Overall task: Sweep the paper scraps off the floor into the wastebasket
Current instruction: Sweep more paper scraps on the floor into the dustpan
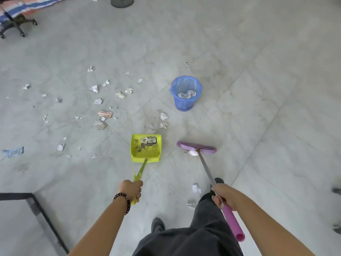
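My left hand (131, 189) grips the handle of a yellow-green dustpan (145, 147) that rests on the floor, dirty inside with a barcode label. My right hand (224, 196) holds the shaft of a purple broom (196, 147), whose head sits to the right of the pan with one scrap under it. A blue wastebasket (185, 93) stands beyond the broom with crumpled paper inside. Several white paper scraps (99, 101) lie scattered over the grey tiles to the left, a few (163, 120) just ahead of the pan, and two (196, 188) near my feet.
An office chair base with castors (18, 24) and a striped cloth stand at the far left. A round grey stand base (121, 1) is at the top. A black metal frame (36, 206) lies at the lower left. A blue wrapper (13, 152) lies at the left edge.
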`<state>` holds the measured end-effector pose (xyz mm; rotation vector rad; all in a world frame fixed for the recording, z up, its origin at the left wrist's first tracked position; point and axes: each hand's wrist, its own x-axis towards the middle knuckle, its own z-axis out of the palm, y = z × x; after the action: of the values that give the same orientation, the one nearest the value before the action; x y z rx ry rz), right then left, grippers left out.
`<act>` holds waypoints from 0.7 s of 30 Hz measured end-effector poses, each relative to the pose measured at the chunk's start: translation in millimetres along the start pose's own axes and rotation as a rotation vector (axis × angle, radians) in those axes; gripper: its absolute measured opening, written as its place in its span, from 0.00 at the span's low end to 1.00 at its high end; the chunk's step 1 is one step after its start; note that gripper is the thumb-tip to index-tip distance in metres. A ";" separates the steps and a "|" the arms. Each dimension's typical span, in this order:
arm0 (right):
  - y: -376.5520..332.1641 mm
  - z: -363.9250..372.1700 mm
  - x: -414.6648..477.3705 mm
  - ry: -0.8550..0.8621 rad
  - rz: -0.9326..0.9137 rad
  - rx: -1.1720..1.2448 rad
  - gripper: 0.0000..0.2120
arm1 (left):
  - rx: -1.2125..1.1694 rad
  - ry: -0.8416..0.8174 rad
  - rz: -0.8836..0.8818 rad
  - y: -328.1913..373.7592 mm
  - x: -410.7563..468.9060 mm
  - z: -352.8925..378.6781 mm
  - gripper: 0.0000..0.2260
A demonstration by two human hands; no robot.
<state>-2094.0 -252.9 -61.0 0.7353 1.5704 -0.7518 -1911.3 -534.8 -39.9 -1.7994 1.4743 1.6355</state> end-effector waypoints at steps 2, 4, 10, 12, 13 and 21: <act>20.6 25.0 -3.8 -0.009 0.024 0.011 0.08 | 0.022 -0.049 -0.012 -11.9 4.7 -19.6 0.05; 41.2 41.6 -4.4 0.015 0.045 0.027 0.07 | 0.068 -0.076 -0.020 -24.7 8.1 -35.4 0.05; 118.1 42.2 -13.8 0.091 0.071 -0.011 0.10 | 0.125 -0.152 -0.128 -74.1 7.3 -49.9 0.08; 144.9 35.5 -20.8 0.116 0.120 -0.003 0.09 | 0.109 -0.161 -0.123 -85.0 4.5 -47.5 0.07; 159.0 32.3 -24.1 0.130 0.139 -0.003 0.09 | 0.105 -0.164 -0.112 -89.4 1.5 -46.2 0.07; 260.3 -3.7 -40.2 0.156 0.041 0.022 0.05 | 0.353 -0.199 -0.030 -118.2 -43.2 -21.3 0.04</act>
<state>-1882.7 -97.4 -37.6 0.8572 1.6846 -0.6966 -1796.1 -480.0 -43.0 -1.4184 1.5230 1.3888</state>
